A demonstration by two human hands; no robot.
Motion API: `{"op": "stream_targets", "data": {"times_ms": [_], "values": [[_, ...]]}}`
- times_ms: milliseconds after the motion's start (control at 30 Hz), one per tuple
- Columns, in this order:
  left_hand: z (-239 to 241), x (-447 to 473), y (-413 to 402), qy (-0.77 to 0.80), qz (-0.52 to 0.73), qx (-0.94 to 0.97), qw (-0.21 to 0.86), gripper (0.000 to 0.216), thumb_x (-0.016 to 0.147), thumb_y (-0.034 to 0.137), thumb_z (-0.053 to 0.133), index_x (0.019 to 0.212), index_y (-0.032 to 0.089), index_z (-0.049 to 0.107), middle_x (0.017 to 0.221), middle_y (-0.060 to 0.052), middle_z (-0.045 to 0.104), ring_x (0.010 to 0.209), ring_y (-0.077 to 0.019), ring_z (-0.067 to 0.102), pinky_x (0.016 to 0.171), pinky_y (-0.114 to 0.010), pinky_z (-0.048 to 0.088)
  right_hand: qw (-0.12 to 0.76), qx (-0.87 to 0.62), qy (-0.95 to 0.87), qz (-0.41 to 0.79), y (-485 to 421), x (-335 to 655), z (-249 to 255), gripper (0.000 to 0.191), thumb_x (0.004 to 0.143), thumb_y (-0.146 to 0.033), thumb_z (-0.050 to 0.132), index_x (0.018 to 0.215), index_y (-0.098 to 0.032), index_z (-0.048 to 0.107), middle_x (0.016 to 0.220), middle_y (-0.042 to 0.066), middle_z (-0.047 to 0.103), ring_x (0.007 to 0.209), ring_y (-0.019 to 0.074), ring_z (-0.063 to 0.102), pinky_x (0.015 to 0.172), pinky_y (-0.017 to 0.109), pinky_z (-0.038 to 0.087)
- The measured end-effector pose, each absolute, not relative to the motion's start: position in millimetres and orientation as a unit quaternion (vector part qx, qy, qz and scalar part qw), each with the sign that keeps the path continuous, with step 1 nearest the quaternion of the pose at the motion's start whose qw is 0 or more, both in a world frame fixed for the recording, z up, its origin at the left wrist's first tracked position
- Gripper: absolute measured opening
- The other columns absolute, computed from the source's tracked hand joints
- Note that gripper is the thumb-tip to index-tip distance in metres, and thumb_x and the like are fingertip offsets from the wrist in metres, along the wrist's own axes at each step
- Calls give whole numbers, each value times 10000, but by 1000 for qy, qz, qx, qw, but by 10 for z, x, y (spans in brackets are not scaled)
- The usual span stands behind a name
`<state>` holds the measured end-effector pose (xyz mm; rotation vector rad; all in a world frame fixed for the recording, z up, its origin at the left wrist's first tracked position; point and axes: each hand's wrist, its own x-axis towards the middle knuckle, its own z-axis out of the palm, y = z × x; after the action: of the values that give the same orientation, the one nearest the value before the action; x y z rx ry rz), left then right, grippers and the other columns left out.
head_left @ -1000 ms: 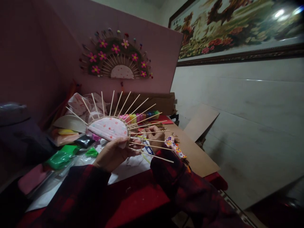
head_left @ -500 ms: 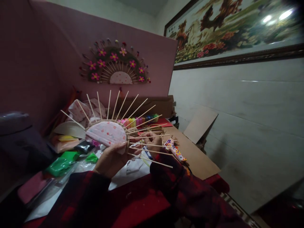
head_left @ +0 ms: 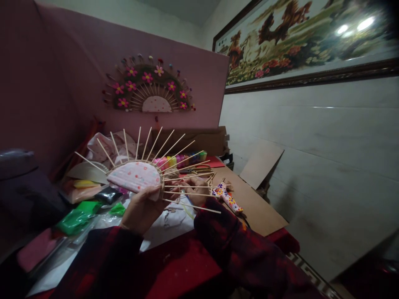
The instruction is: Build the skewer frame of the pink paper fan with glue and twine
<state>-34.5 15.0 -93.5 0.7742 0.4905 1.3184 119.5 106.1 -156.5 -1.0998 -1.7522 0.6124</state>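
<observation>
My left hand (head_left: 141, 211) grips a half-round fan frame (head_left: 134, 176) by its lower right edge, thumb on the front. Pale fabric with small red spots covers the frame's middle. Thin wooden sticks (head_left: 167, 143) radiate from its curved rim, and brown twine runs along that rim. Behind the right-hand sticks is my right hand (head_left: 197, 187), its fingers pinched together close to the rim. What they hold is too small and partly hidden by the sticks to make out.
A finished flowered fan (head_left: 152, 89) hangs on the pink board. Packets of green clay (head_left: 77, 216) lie at left, coloured tubs (head_left: 181, 160) behind. A flower-patterned glue gun (head_left: 227, 197) rests on cardboard (head_left: 264, 218) at right. Red cloth (head_left: 183, 265) covers the near edge.
The fan frame and both hands sit slightly further left and lower in view. My right hand's fingers have shifted a little among the sticks, still pinched. My left hand keeps its grip.
</observation>
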Motion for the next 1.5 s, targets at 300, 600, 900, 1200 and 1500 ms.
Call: {"op": "stream_targets", "data": {"times_ms": [300, 600, 900, 1200, 1500], "values": [[-933, -354, 170, 232, 609, 348, 674, 237, 746, 135, 496, 849, 75, 701, 886, -120, 707, 873, -232, 637, 827, -364, 514, 444, -508, -726, 133, 879, 1637, -1086, 190, 799, -263, 527, 826, -197, 704, 903, 66, 663, 834, 189, 590, 736, 298, 445], [-963, -400, 218, 214, 622, 362, 661, 202, 729, 125, 509, 735, 111, 711, 842, -93, 710, 877, -224, 633, 839, -356, 516, 202, -665, -717, 57, 759, 2545, -1071, 257, 768, -386, 553, 854, -187, 692, 844, 74, 690, 764, 192, 610, 618, 263, 398], [-967, -426, 227, 224, 634, 355, 650, 225, 747, 134, 498, 799, 79, 711, 905, -125, 708, 915, -238, 631, 861, -360, 506, 210, -684, -696, 60, 805, 2415, -1479, 345, 670, -434, 616, 890, -167, 600, 862, 93, 652, 745, 203, 575, 596, 276, 378], [-926, -438, 207, 209, 644, 328, 659, 200, 737, 119, 498, 744, 114, 698, 859, -101, 714, 861, -222, 647, 830, -359, 519, 370, -637, -667, 112, 898, 2529, -1532, 309, 581, -358, 636, 822, -167, 607, 873, 65, 595, 763, 189, 565, 674, 303, 442], [-906, -441, 226, 228, 649, 344, 639, 232, 732, 112, 482, 788, 67, 702, 844, -138, 708, 809, -243, 652, 713, -340, 540, 492, -562, -621, 237, 920, 2525, -1339, 275, 502, -274, 680, 734, -170, 574, 756, 30, 614, 663, 169, 551, 595, 294, 432]]}}
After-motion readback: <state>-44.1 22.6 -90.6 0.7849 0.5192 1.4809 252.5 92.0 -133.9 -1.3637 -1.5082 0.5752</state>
